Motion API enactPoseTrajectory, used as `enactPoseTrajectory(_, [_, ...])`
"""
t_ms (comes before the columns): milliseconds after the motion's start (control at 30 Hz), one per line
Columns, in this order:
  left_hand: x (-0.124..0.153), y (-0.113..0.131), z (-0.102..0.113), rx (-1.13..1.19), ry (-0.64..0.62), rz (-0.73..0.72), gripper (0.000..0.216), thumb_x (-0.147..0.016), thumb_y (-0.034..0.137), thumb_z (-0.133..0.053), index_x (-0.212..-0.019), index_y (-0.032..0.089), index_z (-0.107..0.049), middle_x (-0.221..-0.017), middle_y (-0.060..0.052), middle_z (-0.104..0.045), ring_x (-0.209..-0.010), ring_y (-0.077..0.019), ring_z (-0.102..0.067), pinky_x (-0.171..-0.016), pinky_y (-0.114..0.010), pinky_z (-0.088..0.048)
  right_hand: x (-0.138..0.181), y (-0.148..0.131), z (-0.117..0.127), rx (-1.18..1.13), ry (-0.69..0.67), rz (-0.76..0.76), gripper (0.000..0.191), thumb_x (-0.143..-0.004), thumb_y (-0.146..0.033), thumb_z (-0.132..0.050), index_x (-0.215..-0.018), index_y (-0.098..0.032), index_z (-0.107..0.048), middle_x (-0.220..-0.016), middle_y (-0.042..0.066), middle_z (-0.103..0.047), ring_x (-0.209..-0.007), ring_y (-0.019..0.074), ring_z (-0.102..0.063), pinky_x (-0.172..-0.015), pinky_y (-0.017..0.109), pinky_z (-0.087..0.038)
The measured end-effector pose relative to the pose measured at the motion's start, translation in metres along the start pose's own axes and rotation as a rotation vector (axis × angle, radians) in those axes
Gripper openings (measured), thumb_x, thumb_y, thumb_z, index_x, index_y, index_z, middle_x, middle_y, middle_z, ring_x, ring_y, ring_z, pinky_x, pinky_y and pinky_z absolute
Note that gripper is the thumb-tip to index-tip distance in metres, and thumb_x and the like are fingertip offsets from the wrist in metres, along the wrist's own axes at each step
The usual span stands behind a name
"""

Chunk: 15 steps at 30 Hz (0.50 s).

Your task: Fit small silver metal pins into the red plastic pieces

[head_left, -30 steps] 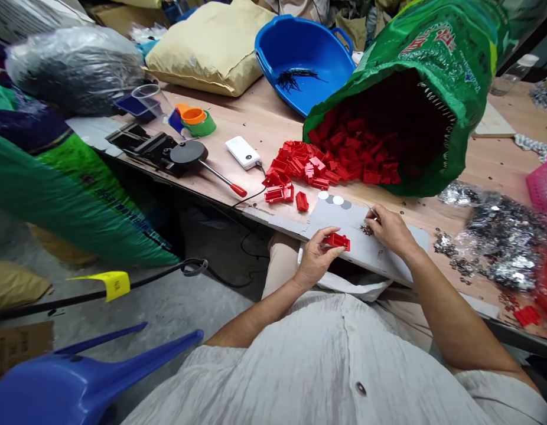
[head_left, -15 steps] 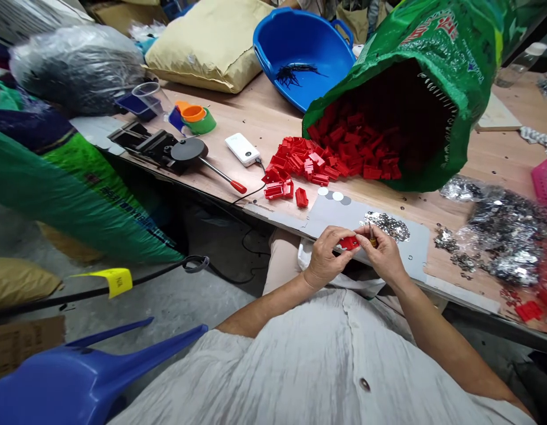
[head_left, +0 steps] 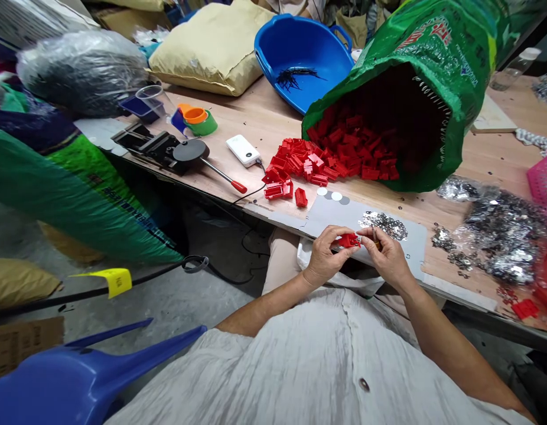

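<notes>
My left hand pinches a small red plastic part over the near edge of a grey board. My right hand is closed against the same part from the right, with a thin tool partly hidden in its fingers. A small heap of shiny metal pieces lies on the board just beyond my hands. More red parts spill from a green sack onto the wooden table.
A blue basin holds dark bits at the back. A white power bank, a black hand press and coloured cups sit at left. Bags of metal pieces lie at right, a blue chair at lower left.
My right hand came back from the metal pieces on the board to the red part, and both hands now work it together close to my body.
</notes>
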<state>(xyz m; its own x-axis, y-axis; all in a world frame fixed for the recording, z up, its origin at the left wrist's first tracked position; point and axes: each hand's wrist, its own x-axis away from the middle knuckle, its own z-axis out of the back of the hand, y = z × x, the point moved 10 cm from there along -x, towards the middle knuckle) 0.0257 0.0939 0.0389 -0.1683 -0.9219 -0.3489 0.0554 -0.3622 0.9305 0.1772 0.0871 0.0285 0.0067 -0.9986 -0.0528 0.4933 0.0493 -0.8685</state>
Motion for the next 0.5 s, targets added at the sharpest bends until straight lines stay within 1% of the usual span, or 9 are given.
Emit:
enactPoseTrajectory(200, [0.001, 0.004, -0.005, -0.039, -0.045, 0.002, 0.028, -0.082, 0.029, -0.072, -0.107, 0.02, -0.065, -0.106, -0.008, -0.066, -0.099, -0.0165, -0.064, -0.075, -0.025, -0.058, 0.003, -0.001, 0.003, -0.004, 0.008, 0.0, 0.023, -0.093, -0.04, -0.052, -0.103, -0.022, -0.064, -0.098, 0.005, -0.07, -0.085, 0.0187, -0.064, -0.079, 0.032, -0.049])
enactPoseTrajectory(300, [0.001, 0.003, -0.008, -0.027, -0.066, 0.002, 0.029, -0.082, 0.028, -0.071, -0.109, 0.02, -0.065, -0.106, -0.007, -0.066, -0.099, -0.0164, -0.064, -0.076, -0.025, -0.058, 0.005, 0.0, 0.006, -0.013, 0.019, -0.004, 0.024, -0.093, -0.04, -0.052, -0.105, -0.023, -0.063, -0.099, 0.005, -0.07, -0.086, 0.0184, -0.064, -0.081, 0.032, -0.049])
enactPoseTrajectory(400, [0.001, -0.002, -0.01, -0.008, -0.09, 0.012, 0.031, -0.082, 0.026, -0.07, -0.112, 0.019, -0.065, -0.11, -0.008, -0.065, -0.099, -0.0163, -0.065, -0.077, -0.025, -0.058, 0.007, 0.002, 0.008, 0.028, 0.012, 0.016, 0.029, -0.096, -0.041, -0.048, -0.114, -0.023, -0.062, -0.103, 0.006, -0.067, -0.093, 0.0199, -0.063, -0.086, 0.034, -0.048])
enactPoseTrajectory(500, [-0.002, -0.007, -0.013, -0.057, -0.148, 0.005, 0.032, -0.083, 0.02, -0.067, -0.114, 0.019, -0.064, -0.111, -0.008, -0.066, -0.1, -0.0166, -0.065, -0.085, -0.028, -0.056, 0.01, 0.003, 0.008, 0.135, -0.026, 0.092, 0.037, -0.099, -0.039, -0.041, -0.125, -0.023, -0.06, -0.105, 0.008, -0.062, -0.1, 0.0216, -0.059, -0.09, 0.037, -0.046])
